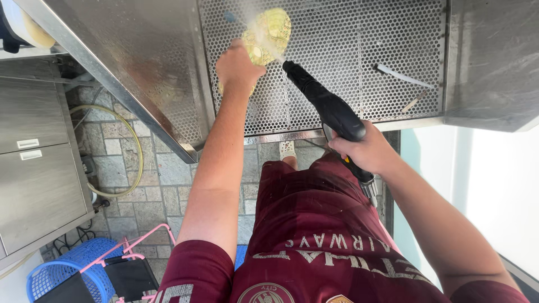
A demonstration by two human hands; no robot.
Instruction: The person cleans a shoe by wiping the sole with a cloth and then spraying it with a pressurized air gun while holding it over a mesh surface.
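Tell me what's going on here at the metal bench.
A person in a maroon shirt stands at a perforated steel tray. The left hand holds a yellow-green piece of fruit over the tray, fingers closed around its lower part. The right hand grips a black spray gun, its nozzle aimed at the fruit, with spray visibly hitting it. A thin pale strip lies on the tray to the right. A blue basket sits on the paved floor.

Your left hand (238,67) grips a yellowish fruit (268,35), possibly pineapple, over the perforated tray (359,62); your right hand (365,150) aims a black spray gun (325,104) at it.
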